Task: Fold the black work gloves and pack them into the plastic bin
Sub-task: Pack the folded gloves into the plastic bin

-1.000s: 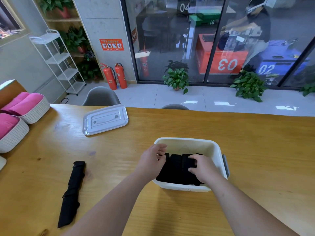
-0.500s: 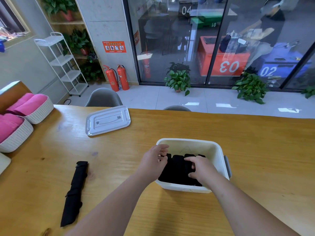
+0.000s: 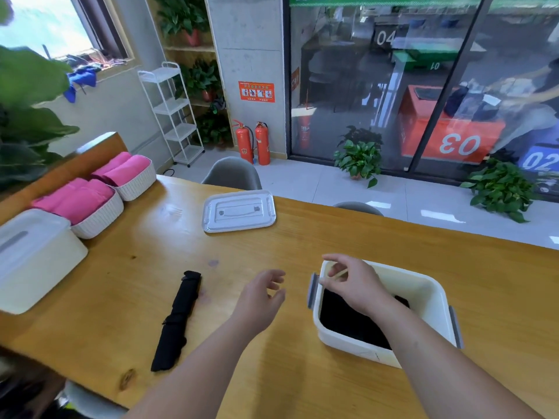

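Note:
A white plastic bin (image 3: 429, 297) with grey side handles stands on the wooden table at the right. Folded black gloves (image 3: 348, 320) lie inside it, partly hidden by my right forearm. My right hand (image 3: 352, 281) hovers over the bin's left rim with loosely curled fingers and holds nothing. My left hand (image 3: 261, 297) is in the air left of the bin, fingers relaxed and empty. One long black glove (image 3: 177, 320) lies flat on the table further left, apart from both hands.
The bin's grey-white lid (image 3: 239, 210) lies on the table behind. Two white baskets (image 3: 133, 187) with pink rolled cloths and a closed white box (image 3: 36, 261) stand along the left edge. Grey chairs (image 3: 231, 173) sit beyond the far edge.
Both hands have come up out of the bin, leaving the gloves inside. My left hand has moved left of the bin. The view has swung left.

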A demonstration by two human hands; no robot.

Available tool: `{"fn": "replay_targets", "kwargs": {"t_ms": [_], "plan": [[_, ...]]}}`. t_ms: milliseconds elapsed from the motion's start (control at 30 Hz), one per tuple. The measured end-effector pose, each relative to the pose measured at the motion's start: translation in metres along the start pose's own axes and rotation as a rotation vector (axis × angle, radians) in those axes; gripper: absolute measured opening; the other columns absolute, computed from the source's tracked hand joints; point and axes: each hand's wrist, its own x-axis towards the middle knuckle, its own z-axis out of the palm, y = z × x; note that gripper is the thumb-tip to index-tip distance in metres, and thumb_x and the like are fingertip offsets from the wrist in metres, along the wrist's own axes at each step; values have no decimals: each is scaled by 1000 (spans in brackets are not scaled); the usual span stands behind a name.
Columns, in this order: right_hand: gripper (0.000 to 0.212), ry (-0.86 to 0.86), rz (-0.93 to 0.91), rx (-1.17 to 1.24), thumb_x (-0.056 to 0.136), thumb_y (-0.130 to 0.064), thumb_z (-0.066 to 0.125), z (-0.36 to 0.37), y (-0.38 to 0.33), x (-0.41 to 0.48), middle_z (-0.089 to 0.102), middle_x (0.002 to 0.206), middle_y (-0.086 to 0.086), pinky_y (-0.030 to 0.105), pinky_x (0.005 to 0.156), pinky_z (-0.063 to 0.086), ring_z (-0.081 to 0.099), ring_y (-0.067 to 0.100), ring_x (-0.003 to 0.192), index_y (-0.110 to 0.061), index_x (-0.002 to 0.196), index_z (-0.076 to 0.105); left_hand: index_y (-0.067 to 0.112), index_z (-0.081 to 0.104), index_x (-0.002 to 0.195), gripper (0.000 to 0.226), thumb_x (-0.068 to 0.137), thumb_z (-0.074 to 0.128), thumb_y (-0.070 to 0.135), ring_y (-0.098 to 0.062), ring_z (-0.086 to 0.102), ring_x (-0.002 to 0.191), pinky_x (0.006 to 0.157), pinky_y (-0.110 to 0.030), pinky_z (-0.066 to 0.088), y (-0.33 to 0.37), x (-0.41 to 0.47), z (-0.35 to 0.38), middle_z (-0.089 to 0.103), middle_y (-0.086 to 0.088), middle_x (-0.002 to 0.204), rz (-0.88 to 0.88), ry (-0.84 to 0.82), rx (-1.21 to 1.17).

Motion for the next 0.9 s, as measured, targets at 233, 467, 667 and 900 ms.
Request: {"fn": "replay_targets", "kwargs": {"t_ms": [233, 467, 667, 900], "plan": [[44, -165, -64, -20, 90, -40, 83, 62, -52, 19, 69, 105, -14, 33, 62, 57, 69, 12, 84, -42, 130, 67, 42, 59, 136, 36, 102, 66, 34, 7, 60, 110, 91, -26, 55, -54, -27, -47, 64, 22, 124, -147, 24, 51], [51, -341, -87, -181, 92, -44, 81, 127, -81, 36, 67, 109, -17, 33, 86, 58, 66, 8, 97, -38, 139, 64, 42, 58, 139, 37, 103, 65, 36, 8, 57, 112, 86, -24, 51, -97, -44, -90, 60, 24, 126, -262, 81, 73], [59, -470, -70, -289, 93, -48, 78, 177, -99, 50, 66, 121, -11, 29, 85, 52, 66, 13, 103, -39, 147, 57, 37, 58, 141, 43, 100, 66, 30, 0, 60, 113, 95, -27, 50, -134, -42, -119, 62, 17, 130, -338, 113, 87], [64, -568, -82, -423, 97, -50, 71, 224, -116, 67, 62, 142, -5, 32, 101, 49, 61, 18, 127, -39, 156, 47, 25, 56, 148, 47, 102, 65, 27, -15, 58, 126, 105, -31, 48, -168, -18, -149, 57, 5, 141, -408, 135, 184]]}}
